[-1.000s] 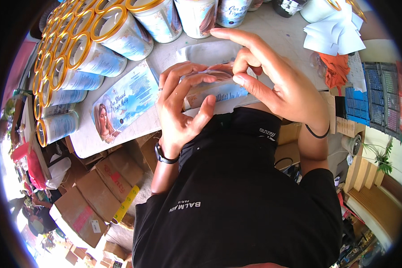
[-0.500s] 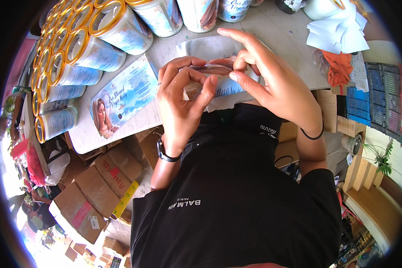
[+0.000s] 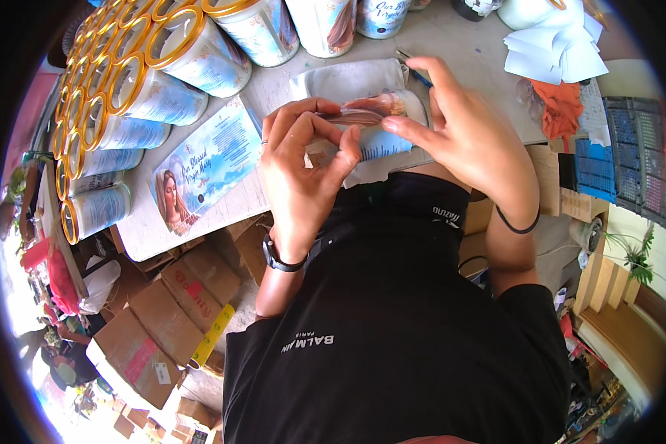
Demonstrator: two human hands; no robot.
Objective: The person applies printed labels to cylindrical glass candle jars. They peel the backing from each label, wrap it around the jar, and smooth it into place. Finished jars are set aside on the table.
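Observation:
My left hand (image 3: pixel 307 166) is curled round an object lying sideways with a printed blue-and-brown label (image 3: pixel 377 144), probably a jar. My right hand (image 3: pixel 459 129) has its fingers apart, its thumb touching that object and its index finger raised beside a thin dark-and-blue tool (image 3: pixel 418 76). A pale folded cloth or pad (image 3: pixel 325 78) lies just beyond the object. A flat printed label (image 3: pixel 207 159) with a woman's picture rests to the left of my left hand. The undersides of both hands' fingers are partly hidden.
Several gold-rimmed labelled jars (image 3: pixel 207 66) stand along the table's back and left. White papers (image 3: pixel 551 44) and an orange cloth (image 3: pixel 551 111) are at back right. Below the table (image 3: pixel 496 74) are cardboard boxes (image 3: pixel 137 340); plastic crates (image 3: pixel 614 159) stand at the right.
My right hand's fingers have spread and shifted up and right from the labelled object; the blue tool now shows beside its index finger. My left hand stays curled on the object.

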